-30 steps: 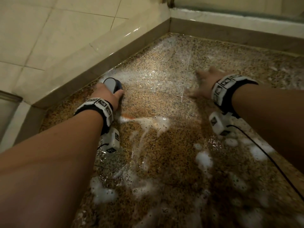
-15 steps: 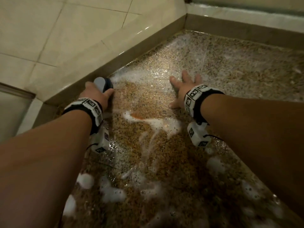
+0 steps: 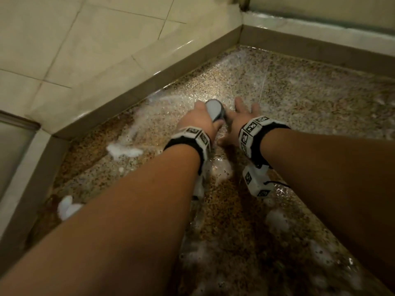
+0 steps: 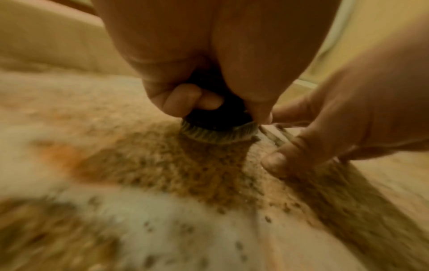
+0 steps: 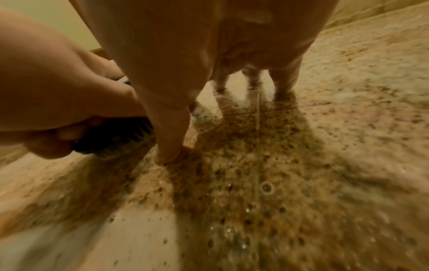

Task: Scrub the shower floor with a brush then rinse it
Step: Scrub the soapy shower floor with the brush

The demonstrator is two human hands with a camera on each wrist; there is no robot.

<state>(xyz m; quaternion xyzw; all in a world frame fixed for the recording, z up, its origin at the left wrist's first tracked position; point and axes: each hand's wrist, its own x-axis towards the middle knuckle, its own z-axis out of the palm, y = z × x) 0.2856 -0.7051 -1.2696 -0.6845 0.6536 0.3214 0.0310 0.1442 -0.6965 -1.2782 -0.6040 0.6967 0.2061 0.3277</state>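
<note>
Currently, the left hand (image 3: 197,121) grips a round scrubbing brush with a grey top, dark body and pale bristles (image 3: 214,109). The fingers (image 4: 185,99) curl round the dark body, and the thumb lies on the side facing the right hand. The bristles (image 4: 218,134) are pressed flat on the speckled brown-and-beige stone shower floor (image 3: 299,103), in the part of the floor near the corner where the two raised kerbs meet.

The right hand (image 3: 239,118) lies just beside the brush, on its right. It holds nothing. The fingers are spread and straight, and the fingertips (image 5: 250,80) touch the wet floor; the thumb tip (image 5: 167,157) also rests on the floor, close to the bristles. Whether the right hand touches the brush cannot be determined.

Both wrists carry black bands with white blocks bearing black-and-white square markers (image 3: 254,130). A thin black cable (image 3: 277,183) runs from the right wrist unit.

White foam patches (image 3: 124,151) lie on the floor left of the left forearm and nearer the camera. The floor surface glistens with water. Cream wall tiles (image 3: 85,50) stand above a brown kerb (image 3: 132,97) on the left.
</note>
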